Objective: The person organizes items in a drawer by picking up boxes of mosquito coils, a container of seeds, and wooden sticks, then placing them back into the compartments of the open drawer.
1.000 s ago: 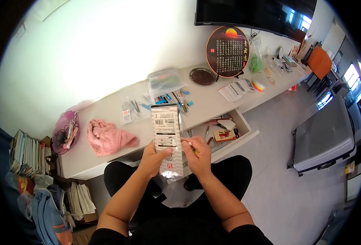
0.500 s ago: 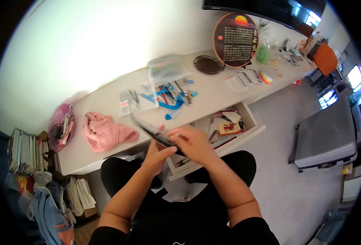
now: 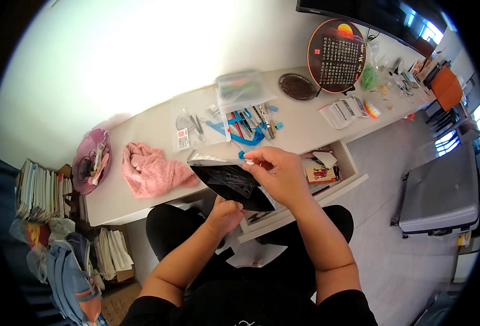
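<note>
A flat black pouch with a shiny clear side and a silvery upper edge is tilted over the desk's front edge. Thin, see-through items show on or inside it; I cannot make out what they are. My left hand is closed on its lower edge, thumb on top. At the pouch's upper right, my right hand pinches a small white piece whose kind is unclear. Behind the pouch lies a clear bag with a protractor. Beside that are several pens, a blue strap and a translucent zip pouch.
A pink fluffy cloth and a purple bowl of small items occupy the desk's left. The drawer below stands pulled out with odds and ends. Further right are cards, a dark oval tray, a round plaque and a grey suitcase.
The pouch has turned from edge-on so its black face shows. My right hand has moved up and right, away from my left, and the view has shifted slightly left.
</note>
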A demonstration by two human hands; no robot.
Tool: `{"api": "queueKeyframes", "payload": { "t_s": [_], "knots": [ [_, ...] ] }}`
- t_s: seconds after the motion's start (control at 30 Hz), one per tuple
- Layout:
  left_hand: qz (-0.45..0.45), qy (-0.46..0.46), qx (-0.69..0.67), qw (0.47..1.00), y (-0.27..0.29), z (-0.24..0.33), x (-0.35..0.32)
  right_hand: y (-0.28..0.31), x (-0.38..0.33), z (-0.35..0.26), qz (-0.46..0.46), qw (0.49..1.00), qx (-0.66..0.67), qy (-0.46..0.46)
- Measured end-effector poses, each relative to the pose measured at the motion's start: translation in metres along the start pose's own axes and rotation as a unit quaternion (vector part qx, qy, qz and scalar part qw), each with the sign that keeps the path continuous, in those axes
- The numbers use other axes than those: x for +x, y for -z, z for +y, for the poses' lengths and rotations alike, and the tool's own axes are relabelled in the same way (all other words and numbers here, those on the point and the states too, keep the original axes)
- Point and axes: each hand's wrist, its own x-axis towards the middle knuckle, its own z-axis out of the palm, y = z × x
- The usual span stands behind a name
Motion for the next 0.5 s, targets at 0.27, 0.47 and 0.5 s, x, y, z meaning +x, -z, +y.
{"api": "queueKeyframes", "payload": {
  "t_s": [0.27,0.47,0.5],
  "knots": [
    [0.184,0.034,0.059,0.981,-0.026,0.018,-0.001,-0.010,-0.016,0.007,-0.045,0.994,-0.037,0.090],
    [0.157,-0.335,0.783,0.500,-0.084,0.067,0.007,0.022,-0.019,0.022,-0.011,0.965,-0.177,0.195],
    [0.089,-0.331,0.886,0.312,-0.099,0.077,0.011,0.025,-0.015,0.023,-0.045,0.960,-0.183,0.209]
  ]
}}
